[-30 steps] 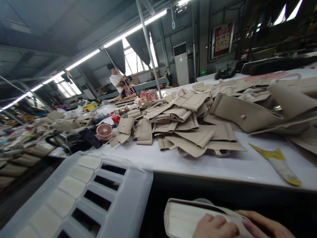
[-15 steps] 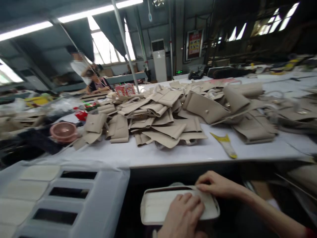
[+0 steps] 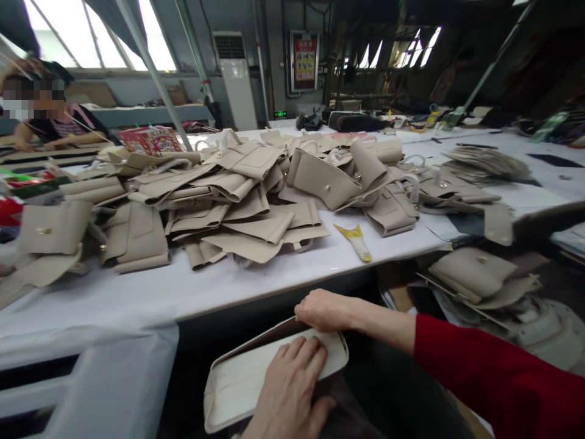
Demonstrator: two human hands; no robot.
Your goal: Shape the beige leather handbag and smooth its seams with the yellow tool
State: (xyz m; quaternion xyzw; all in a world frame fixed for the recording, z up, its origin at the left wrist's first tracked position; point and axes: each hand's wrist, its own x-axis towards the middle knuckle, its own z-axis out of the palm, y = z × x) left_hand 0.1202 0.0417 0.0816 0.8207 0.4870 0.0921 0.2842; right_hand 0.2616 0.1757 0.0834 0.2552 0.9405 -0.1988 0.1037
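The left hand (image 3: 292, 387) is laid palm down, fingers (image 3: 307, 355) extended, while the right hand (image 3: 323, 310) is curled, its red-sleeved forearm (image 3: 388, 321) outstretched.

Table (image 3: 205, 291): white top. On the table, beige bags (image 3: 247, 161) with gold-toned clasps; carton (image 3: 153, 140), red with multicoloured print; scraper-like piece (image 3: 355, 241), yellow fading to greyish. In front of the table: held item (image 3: 242, 381), creamy white panel, beige rim; sleeve (image 3: 466, 360), plain red; sheeting (image 3: 123, 378), pale bluish white. Beyond the table: poster (image 3: 305, 61), red with yellow blocks; upright cabinet (image 3: 236, 91), white, dark grille; sign (image 3: 280, 114), bright green.
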